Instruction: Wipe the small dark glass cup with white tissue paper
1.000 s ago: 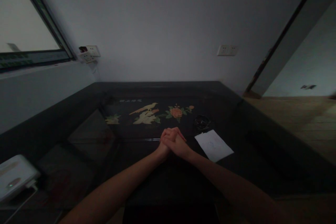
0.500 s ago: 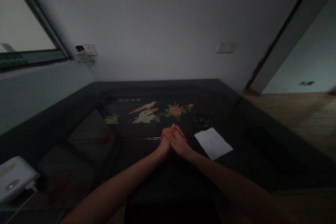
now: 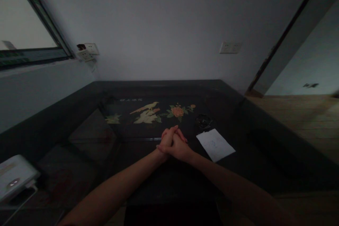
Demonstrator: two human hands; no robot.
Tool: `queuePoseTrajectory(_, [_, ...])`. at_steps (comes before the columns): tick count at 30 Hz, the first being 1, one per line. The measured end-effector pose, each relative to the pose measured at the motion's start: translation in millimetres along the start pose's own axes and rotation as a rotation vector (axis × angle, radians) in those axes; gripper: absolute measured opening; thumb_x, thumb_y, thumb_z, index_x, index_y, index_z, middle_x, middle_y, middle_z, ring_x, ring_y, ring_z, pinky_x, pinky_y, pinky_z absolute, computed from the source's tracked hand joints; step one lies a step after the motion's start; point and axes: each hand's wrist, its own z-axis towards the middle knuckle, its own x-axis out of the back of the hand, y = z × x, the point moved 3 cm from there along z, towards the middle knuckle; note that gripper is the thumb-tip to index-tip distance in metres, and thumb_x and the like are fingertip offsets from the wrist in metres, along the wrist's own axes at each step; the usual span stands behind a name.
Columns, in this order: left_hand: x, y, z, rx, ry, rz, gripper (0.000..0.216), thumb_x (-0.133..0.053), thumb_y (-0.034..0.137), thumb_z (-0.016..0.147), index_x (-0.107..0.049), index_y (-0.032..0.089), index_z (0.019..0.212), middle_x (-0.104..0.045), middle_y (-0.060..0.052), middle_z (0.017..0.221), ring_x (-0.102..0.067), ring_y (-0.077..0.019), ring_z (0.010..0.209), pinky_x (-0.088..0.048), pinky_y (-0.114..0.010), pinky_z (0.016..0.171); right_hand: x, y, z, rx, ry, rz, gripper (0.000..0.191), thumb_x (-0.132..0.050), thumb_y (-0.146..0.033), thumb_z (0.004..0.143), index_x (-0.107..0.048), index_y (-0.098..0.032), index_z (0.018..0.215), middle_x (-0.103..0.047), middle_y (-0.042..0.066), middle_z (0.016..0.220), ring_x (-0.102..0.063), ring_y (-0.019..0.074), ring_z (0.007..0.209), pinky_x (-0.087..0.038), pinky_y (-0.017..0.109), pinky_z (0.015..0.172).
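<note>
Clasped together above the dark glossy table, my two hands meet near the middle of the view. My left hand has its fingers closed around my right hand. My right hand wraps back over it, its thumb lying across the left wrist. No object shows between the palms, though their insides are hidden. Just right of the hands lies a white sheet of paper with a small blue scribble. Behind the paper sits a dark glass ashtray.
A bird-and-flower picture decorates the tabletop. On the left edge rests a white device with a cable plugged in. Wall sockets are on the wall behind. A long dark shape lies on the right side.
The grip of my clasped hands has shifted: the right thumb now lies across the left wrist, and the fingers sit differently. Paper and ashtray stay put.
</note>
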Motion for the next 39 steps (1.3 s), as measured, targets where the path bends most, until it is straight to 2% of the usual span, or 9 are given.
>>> queuePoseTrajectory(7, [-6.9, 3.4, -5.6, -0.097, 0.096, -0.029, 0.046, -0.051, 0.052, 0.077, -0.056, 0.017, 0.047, -0.052, -0.005, 0.057, -0.052, -0.0171, 0.059, -0.048, -0.029, 0.052, -0.1, 5.3, 0.4, 0.069, 0.062, 0.024, 0.029, -0.068, -0.04, 0.071, -0.057, -0.019, 0.088, -0.056, 0.003, 0.085, -0.057, 0.0191, 0.085, -0.048, 0.03, 0.071])
queuePoseTrajectory(12, [-7.6, 3.1, -8.4, -0.083, 0.05, -0.077, 0.047, -0.051, 0.057, 0.078, -0.058, 0.016, 0.056, -0.055, -0.005, 0.072, -0.052, -0.0174, 0.068, -0.052, -0.03, 0.057, 0.6, 3.8, 2.6, 0.141, 0.099, -0.002, 0.02, -0.062, -0.035, 0.076, -0.055, -0.018, 0.083, -0.057, 0.003, 0.082, -0.056, 0.0197, 0.083, -0.046, 0.033, 0.075])
queuePoseTrajectory(16, [-8.5, 3.7, -11.0, -0.074, 0.009, -0.1, 0.047, -0.051, 0.057, 0.079, -0.059, 0.015, 0.061, -0.055, -0.005, 0.08, -0.051, -0.0167, 0.072, -0.053, -0.03, 0.063, 0.5, 5.4, 4.0, 0.145, 0.107, -0.012, 0.013, -0.054, -0.03, 0.079, -0.053, -0.017, 0.079, -0.056, 0.003, 0.077, -0.056, 0.0187, 0.077, -0.045, 0.032, 0.069])
queuePoseTrajectory(25, [-14.8, 8.3, -15.5, -0.064, 0.046, -0.132, 0.049, -0.048, 0.059, 0.08, -0.06, 0.014, 0.064, -0.056, -0.007, 0.083, -0.052, -0.0185, 0.081, -0.051, -0.031, 0.068, 3.3, 2.6, 6.0, 0.188, 0.118, -0.045, 0.034, -0.045, -0.048, 0.085, -0.05, -0.02, 0.067, -0.051, 0.001, 0.065, -0.054, 0.0178, 0.067, -0.043, 0.032, 0.066])
queuePoseTrajectory(32, [-16.7, 7.4, -15.4, -0.042, 0.066, -0.156, 0.046, -0.049, 0.06, 0.079, -0.06, 0.015, 0.072, -0.058, -0.007, 0.088, -0.054, -0.0215, 0.089, -0.05, -0.03, 0.067, 4.9, 4.0, 6.5, 0.135, 0.127, -0.095, 0.03, -0.047, -0.041, 0.085, -0.049, -0.02, 0.064, -0.051, 0.001, 0.064, -0.053, 0.0174, 0.066, -0.041, 0.031, 0.062])
queuePoseTrajectory(36, [-13.8, 6.4, -11.4, -0.052, 0.0, -0.082, 0.049, -0.049, 0.061, 0.078, -0.062, 0.014, 0.074, -0.059, -0.007, 0.077, -0.055, -0.0196, 0.074, -0.049, -0.029, 0.06, 2.7, 4.8, 6.4, 0.113, 0.106, -0.029, 0.024, -0.05, -0.039, 0.084, -0.055, -0.018, 0.073, -0.057, 0.003, 0.072, -0.057, 0.0185, 0.072, -0.043, 0.03, 0.065])
queuePoseTrajectory(39, [-9.2, 6.0, -9.1, -0.043, -0.041, 0.004, 0.053, -0.045, 0.061, 0.079, -0.062, 0.013, 0.065, -0.056, -0.006, 0.063, -0.053, -0.0168, 0.062, -0.047, -0.028, 0.057, 0.3, 3.2, 5.3, 0.166, 0.081, -0.052, 0.021, -0.057, -0.039, 0.081, -0.057, -0.018, 0.082, -0.058, 0.002, 0.079, -0.057, 0.0187, 0.079, -0.043, 0.03, 0.07])
